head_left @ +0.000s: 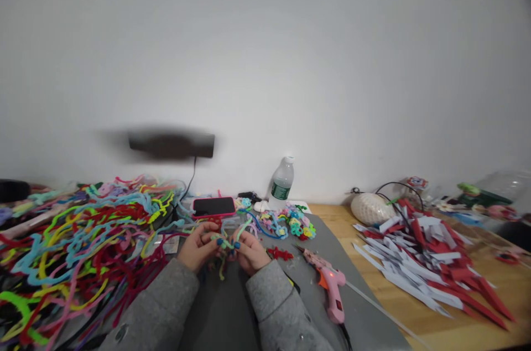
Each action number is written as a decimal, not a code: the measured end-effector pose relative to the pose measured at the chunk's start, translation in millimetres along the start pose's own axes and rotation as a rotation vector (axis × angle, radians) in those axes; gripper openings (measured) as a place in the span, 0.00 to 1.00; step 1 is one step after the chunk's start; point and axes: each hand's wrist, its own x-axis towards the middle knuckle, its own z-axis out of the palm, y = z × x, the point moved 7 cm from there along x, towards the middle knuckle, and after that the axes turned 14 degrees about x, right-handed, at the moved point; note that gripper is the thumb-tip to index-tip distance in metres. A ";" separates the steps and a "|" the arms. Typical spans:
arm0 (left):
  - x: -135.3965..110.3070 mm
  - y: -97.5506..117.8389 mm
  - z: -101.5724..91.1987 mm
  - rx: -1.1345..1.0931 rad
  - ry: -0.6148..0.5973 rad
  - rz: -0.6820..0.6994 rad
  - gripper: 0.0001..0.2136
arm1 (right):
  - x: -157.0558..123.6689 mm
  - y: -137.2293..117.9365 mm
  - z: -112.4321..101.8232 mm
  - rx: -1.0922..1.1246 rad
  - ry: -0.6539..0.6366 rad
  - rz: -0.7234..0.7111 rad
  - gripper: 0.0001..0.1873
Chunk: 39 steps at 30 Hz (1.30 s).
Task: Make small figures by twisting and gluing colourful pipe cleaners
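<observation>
My left hand [198, 246] and my right hand [249, 252] meet over the grey mat [307, 295], both in grey sleeves. Their fingers are pinched together on a small bent piece of green and yellow pipe cleaner [224, 244], which hangs a little below the fingertips. A light blue pipe cleaner loop [232, 225] lies just behind the hands. A small red pipe-cleaner shape [280, 253] rests on the mat right of my right hand.
A big tangle of coloured pipe cleaners [78, 240] fills the left. A pink phone [213, 206], a water bottle [281, 183] and small finished flowers [290, 223] sit behind. A pink glue gun [329, 284] lies right; red and white paper strips [431, 262] cover the wooden table.
</observation>
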 end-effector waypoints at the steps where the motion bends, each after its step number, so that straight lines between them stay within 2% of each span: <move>1: 1.3 -0.7 -4.1 0.020 0.031 0.005 0.21 | 0.2 -2.8 -0.1 0.013 0.017 -0.030 0.14; 5: 4.6 2.3 -11.7 0.145 0.075 0.084 0.16 | -0.4 -12.8 -1.1 0.021 0.077 -0.139 0.13; 8: 2.9 10.6 -5.5 0.277 0.035 0.197 0.13 | -0.8 -14.3 -0.3 -0.038 0.077 -0.160 0.13; 10: 1.3 13.4 -0.2 0.353 -0.002 0.225 0.12 | -0.9 -14.6 0.5 -0.099 0.064 -0.173 0.13; 15: 1.8 12.8 6.6 0.420 -0.111 0.205 0.10 | 0.1 -14.1 0.5 -0.207 0.022 -0.187 0.11; 21: 3.4 10.9 6.7 0.411 -0.133 0.217 0.09 | 0.3 -13.6 2.5 -0.229 -0.001 -0.188 0.10; 26: 3.2 14.5 2.6 0.459 -0.110 0.268 0.08 | -0.4 -16.5 -5.1 -0.121 0.098 -0.201 0.11; 29: 2.4 14.2 5.1 0.513 -0.168 0.280 0.08 | -0.9 -21.5 -11.4 -0.113 0.148 -0.249 0.10; 34: -2.4 15.0 14.6 0.609 -0.241 0.271 0.06 | -2.3 -27.3 -12.0 -0.139 0.161 -0.297 0.08; 39: -3.8 16.9 17.9 0.704 -0.269 0.250 0.07 | -2.3 -29.7 -3.0 -0.167 0.098 -0.315 0.06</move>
